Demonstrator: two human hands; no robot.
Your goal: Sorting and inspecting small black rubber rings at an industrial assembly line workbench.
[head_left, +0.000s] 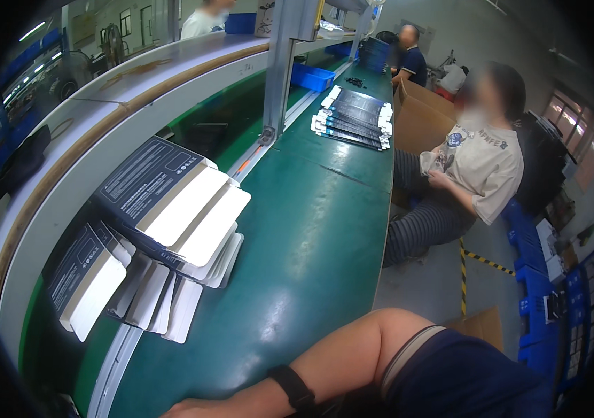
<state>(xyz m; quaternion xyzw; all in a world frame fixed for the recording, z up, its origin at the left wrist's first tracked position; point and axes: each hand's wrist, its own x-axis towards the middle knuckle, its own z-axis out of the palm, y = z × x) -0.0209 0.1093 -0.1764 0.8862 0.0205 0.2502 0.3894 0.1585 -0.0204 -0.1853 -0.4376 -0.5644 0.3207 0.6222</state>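
One bare arm of mine lies along the near edge of the green conveyor table (311,237), with a black wristband (293,387) on it. Past the band, only a sliver of my right hand (180,411) shows at the lower edge; its fingers are cut off. My left hand is out of sight. Nearest to the hand, at the left of the table, lie fanned stacks of flat dark boxes with white flaps (172,209), and a second pile (91,282) sits lower left.
Farther along the table lies another stack of dark flat boxes (353,118), with a blue bin (312,76) behind it. A seated person (481,167) is at the right beside an open cardboard box (419,115). Blue crates (541,292) line the right side.
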